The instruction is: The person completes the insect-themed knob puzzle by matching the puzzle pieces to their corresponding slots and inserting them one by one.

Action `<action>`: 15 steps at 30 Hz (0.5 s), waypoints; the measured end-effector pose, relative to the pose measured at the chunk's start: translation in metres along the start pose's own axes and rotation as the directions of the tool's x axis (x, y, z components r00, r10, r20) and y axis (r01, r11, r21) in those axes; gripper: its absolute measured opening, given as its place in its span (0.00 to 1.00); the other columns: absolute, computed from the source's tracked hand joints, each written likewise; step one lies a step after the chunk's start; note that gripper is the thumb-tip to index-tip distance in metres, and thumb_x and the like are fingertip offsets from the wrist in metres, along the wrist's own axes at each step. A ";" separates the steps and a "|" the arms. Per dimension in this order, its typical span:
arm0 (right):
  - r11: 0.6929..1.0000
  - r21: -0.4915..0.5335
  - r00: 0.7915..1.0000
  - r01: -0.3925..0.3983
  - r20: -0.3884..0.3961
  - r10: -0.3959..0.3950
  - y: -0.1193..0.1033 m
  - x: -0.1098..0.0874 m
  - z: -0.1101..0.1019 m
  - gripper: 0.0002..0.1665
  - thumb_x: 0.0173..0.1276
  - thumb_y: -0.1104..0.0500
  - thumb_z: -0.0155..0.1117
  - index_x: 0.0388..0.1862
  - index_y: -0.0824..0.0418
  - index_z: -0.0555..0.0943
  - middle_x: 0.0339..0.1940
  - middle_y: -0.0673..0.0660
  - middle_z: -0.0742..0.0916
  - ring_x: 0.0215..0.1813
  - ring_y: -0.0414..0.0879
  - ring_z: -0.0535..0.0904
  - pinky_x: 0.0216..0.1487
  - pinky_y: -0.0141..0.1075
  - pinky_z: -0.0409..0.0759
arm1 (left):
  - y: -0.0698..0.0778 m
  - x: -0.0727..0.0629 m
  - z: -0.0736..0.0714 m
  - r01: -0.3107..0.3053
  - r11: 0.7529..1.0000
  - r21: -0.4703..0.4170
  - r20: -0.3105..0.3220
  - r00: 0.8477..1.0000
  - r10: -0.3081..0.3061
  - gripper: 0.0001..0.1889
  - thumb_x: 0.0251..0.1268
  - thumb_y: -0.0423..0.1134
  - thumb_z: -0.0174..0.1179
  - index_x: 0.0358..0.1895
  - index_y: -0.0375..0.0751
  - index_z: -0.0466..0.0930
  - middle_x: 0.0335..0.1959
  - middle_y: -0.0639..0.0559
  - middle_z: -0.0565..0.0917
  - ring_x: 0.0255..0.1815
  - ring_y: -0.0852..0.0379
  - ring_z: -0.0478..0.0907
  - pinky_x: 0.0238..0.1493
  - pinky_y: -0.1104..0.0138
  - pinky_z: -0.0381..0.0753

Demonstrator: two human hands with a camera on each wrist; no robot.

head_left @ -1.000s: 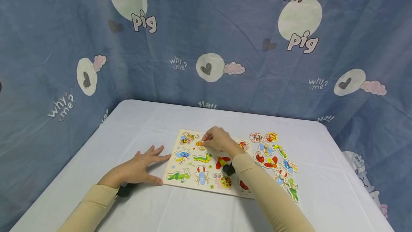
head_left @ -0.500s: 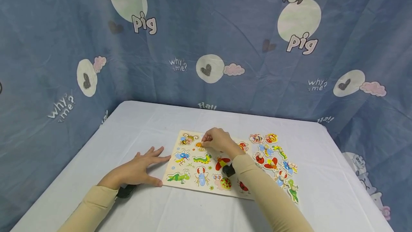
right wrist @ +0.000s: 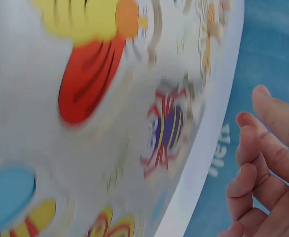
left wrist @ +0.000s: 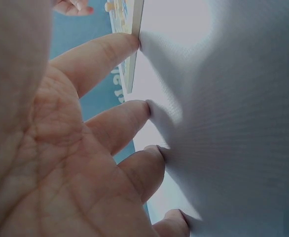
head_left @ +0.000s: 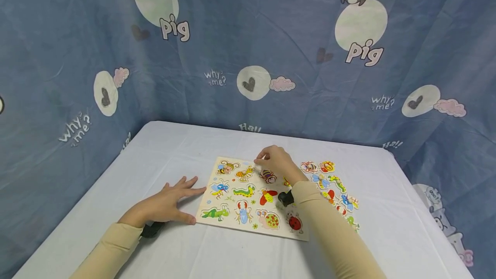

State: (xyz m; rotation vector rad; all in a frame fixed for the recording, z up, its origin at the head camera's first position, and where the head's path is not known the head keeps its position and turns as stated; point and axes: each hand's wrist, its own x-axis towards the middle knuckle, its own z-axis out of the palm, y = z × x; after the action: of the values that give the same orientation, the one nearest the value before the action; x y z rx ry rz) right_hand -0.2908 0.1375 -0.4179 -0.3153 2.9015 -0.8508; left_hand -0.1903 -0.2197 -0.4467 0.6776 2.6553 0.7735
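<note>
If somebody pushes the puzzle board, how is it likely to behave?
Probably stiff: the puzzle board has a straight, thin edge. Tipping seems unlikely, as it lies flat on the table. The left hand at its edge may hinder sliding.

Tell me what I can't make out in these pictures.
Head view: part of the puzzle board at its right, behind the right sleeve.
Head view: some loose insect pieces, partly behind that sleeve.
Left wrist view: the board's pictures, nearly edge-on.
Right wrist view: red-and-yellow wings, cut by the bottom edge.
</note>
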 end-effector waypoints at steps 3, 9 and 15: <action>1.000 0.009 1.000 -0.017 -0.019 0.017 0.009 -0.001 -0.008 0.15 0.77 0.45 0.70 0.48 0.55 0.91 0.42 0.55 0.89 0.39 0.48 0.80 0.42 0.40 0.80 | 0.000 0.000 0.000 -0.001 1.000 -0.003 0.000 1.000 0.001 0.49 0.51 0.60 0.82 0.79 0.53 0.75 0.88 0.35 0.55 0.88 0.22 0.42 0.76 0.17 0.35; 0.998 0.038 0.996 -0.052 -0.064 0.054 0.029 -0.002 -0.022 0.17 0.78 0.45 0.70 0.49 0.57 0.91 0.46 0.59 0.89 0.44 0.50 0.81 0.46 0.43 0.82 | 0.001 -0.001 0.000 -0.012 1.000 0.002 -0.004 1.000 0.012 0.49 0.50 0.60 0.82 0.79 0.52 0.75 0.88 0.33 0.56 0.87 0.20 0.43 0.75 0.16 0.37; 0.994 0.055 0.990 -0.097 -0.100 0.102 0.047 -0.005 -0.031 0.17 0.78 0.45 0.70 0.47 0.58 0.90 0.46 0.59 0.89 0.45 0.51 0.81 0.48 0.44 0.82 | 0.003 -0.001 0.000 -0.008 1.000 0.004 -0.006 1.000 0.008 0.49 0.50 0.60 0.82 0.79 0.51 0.75 0.88 0.33 0.56 0.87 0.21 0.43 0.75 0.16 0.37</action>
State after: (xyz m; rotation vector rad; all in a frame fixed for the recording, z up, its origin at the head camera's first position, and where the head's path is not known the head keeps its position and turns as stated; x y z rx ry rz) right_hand -0.2983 0.1939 -0.4168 -0.1250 2.9549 -0.9482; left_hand -0.1883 -0.2185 -0.4449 0.6879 2.6617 0.7736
